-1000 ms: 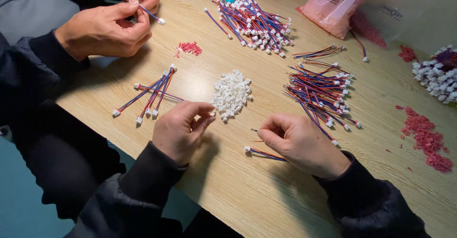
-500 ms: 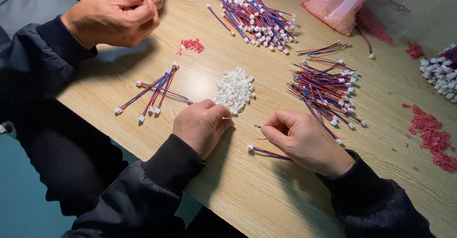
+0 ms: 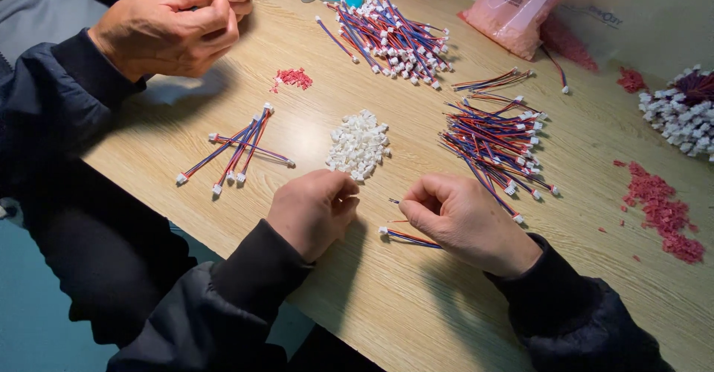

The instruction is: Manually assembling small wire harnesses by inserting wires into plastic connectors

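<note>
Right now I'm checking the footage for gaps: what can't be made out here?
Head view only:
- Left hand: its curled fingers hide whatever it pinches.
- Right hand: the wire runs under the palm.
- White connector bundle: cut off by the right edge.
- Co-worker's hands: cropped by the top edge.

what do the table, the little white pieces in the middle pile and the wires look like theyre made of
Table: pale wood or wood-look laminate, going by the straight grain; smooth, slight sheen.
White pieces: likely moulded plastic, small, blocky, matt and uniform.
Wires: thin leads in red, blue and dark plastic-looking insulation, with white ends; the metal inside cannot be seen.
</note>
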